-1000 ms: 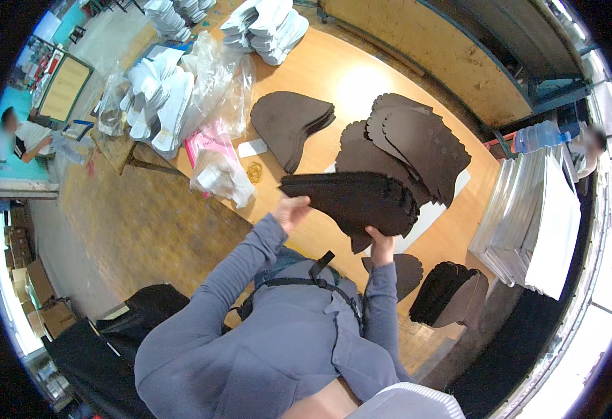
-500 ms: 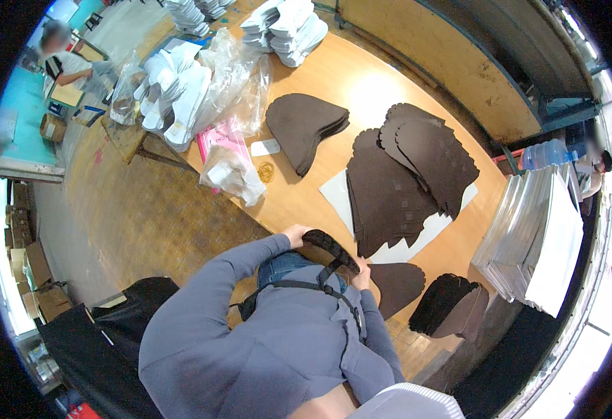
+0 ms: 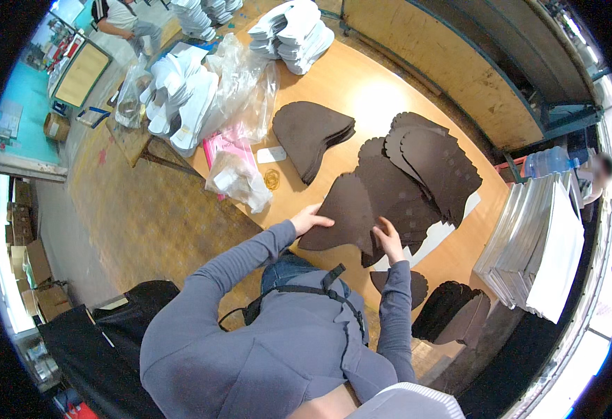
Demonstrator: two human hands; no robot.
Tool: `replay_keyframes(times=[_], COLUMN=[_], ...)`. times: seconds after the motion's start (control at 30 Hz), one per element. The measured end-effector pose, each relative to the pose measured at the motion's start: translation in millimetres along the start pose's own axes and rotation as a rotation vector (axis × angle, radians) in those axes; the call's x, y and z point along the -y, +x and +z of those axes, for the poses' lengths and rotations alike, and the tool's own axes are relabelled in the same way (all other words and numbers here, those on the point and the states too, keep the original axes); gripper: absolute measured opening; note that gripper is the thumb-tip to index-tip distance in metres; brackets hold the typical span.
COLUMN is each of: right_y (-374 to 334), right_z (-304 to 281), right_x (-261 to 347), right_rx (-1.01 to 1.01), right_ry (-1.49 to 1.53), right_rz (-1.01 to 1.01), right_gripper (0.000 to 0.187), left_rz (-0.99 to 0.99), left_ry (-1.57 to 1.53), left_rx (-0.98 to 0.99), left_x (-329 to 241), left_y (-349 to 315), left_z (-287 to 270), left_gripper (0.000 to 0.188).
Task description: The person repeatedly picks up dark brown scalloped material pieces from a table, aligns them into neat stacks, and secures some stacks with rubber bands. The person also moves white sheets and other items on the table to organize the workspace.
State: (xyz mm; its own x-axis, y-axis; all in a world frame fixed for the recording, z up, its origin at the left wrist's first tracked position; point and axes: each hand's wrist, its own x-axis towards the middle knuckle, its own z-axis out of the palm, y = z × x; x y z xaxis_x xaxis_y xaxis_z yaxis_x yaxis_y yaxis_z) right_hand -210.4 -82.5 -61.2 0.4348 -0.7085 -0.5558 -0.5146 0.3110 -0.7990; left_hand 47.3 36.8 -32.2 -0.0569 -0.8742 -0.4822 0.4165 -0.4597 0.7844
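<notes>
A dark brown cut piece (image 3: 344, 213) with a scalloped edge lies over the near left side of a larger pile of brown scalloped pieces (image 3: 396, 188). My left hand (image 3: 311, 219) grips its left edge, thumb on top and the other fingers partly hidden beneath. At its right edge is my right hand (image 3: 391, 243), thumb over the surface and index finger raised a little. I cannot tell whether it is one sheet or several stacked. White sheet (image 3: 428, 237) shows from under the pile.
Another brown stack (image 3: 313, 136) sits farther back on the wooden table (image 3: 288, 202). Left of it are a pink packet (image 3: 227, 146), clear plastic bags and white cut stacks (image 3: 180, 94). A tall pile of pale sheets (image 3: 529, 244) stands right. More brown pieces (image 3: 452, 311) lie near the front edge.
Both hands have moved forward from my waist to the table. The brown bundle, earlier held curved and edge-on, now lies flatter over the pile. The person at far left has shifted.
</notes>
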Motion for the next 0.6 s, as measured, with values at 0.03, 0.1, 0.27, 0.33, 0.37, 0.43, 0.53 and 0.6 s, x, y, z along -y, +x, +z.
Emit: replay_keyframes(times=[0.03, 0.1, 0.27, 0.33, 0.37, 0.43, 0.53, 0.6], right_y=[8.0, 0.3, -33.6, -52.6, -63.8, -83.5, -118.7, -135.0], right_z=[-0.9, -0.4, -14.0, -17.6, -16.6, -21.5, -30.0, -36.6], right_x=[-12.2, -4.1, -55.2, -82.9, -91.5, -117.2, -125.8, -146.4], right_rx=[-0.078, -0.18, -0.125, -0.173, -0.208, -0.264, -0.397, -0.547], right_ry=[0.058, 0.22, 0.326, 0.31, 0.325, 0.406, 0.382, 0.297], right_rz=[-0.12, -0.103, 0.086, 0.058, 0.048, 0.122, 0.223, 0.207], right_gripper=[0.043, 0.04, 0.037, 0.037, 0.038, 0.037, 0.036, 0.038], left_rz=[0.021, 0.155, 0.235, 0.327, 0.389, 0.44, 0.392, 0.309], left_ry=[-0.042, 0.009, -0.301, -0.458, -0.508, -0.601, -0.602, -0.588], left_rx=[-0.017, -0.081, -0.255, -0.282, -0.272, -0.232, -0.445, -0.582], left_x=[-12.6, -47.1, -130.2, -144.6, -149.8, -142.1, -97.0, -42.3], left_y=[5.1, 13.7, 32.0, 42.7, 46.7, 62.9, 88.3, 109.2], left_z=[4.3, 8.4, -7.8, -23.2, -33.5, -63.7, -96.3, -131.9], left_gripper=[0.055, 0.059, 0.05, 0.047, 0.046, 0.045, 0.046, 0.045])
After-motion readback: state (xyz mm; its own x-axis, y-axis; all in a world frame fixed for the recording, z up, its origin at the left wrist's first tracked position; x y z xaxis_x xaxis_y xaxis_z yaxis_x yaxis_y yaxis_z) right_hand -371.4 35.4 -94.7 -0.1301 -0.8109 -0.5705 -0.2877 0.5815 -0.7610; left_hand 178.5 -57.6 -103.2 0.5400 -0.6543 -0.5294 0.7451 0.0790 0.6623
